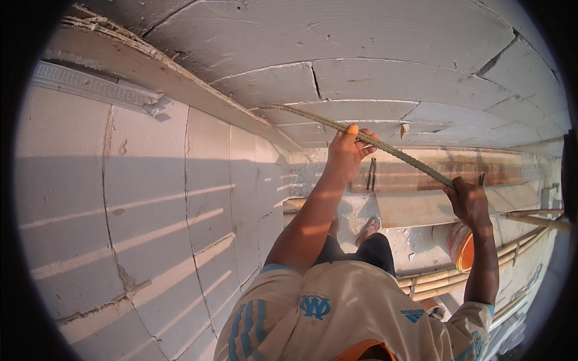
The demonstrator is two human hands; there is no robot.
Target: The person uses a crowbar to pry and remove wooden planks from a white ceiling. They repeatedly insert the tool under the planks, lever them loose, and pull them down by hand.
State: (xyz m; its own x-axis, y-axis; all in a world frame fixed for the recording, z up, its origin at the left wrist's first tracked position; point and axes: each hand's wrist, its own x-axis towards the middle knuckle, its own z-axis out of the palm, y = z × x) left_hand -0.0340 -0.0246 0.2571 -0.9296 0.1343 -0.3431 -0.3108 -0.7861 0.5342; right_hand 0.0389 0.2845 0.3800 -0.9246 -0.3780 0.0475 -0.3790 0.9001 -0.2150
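Note:
A long ribbed steel rod (410,159), like a rebar, slants across in front of me from upper left to lower right. My left hand (354,145) has its fingers closed around the middle part, with a bright orange patch at the thumb tip. Lower down, near the rod's right end, my right hand (468,201) is wrapped round it; a short dark tip sticks up beside the knuckles. The rod's thin far end lies over the grey block wall (385,78), close to a wooden board (205,81). Whether that end touches the wall I cannot tell.
Block wall (144,180) rises at my left, with a white ribbed strip (96,87) on it. Wooden planks (433,207) lie beyond my feet, near two short dark rods (371,174). At the right are an orange bucket (463,251) and bamboo poles (442,283).

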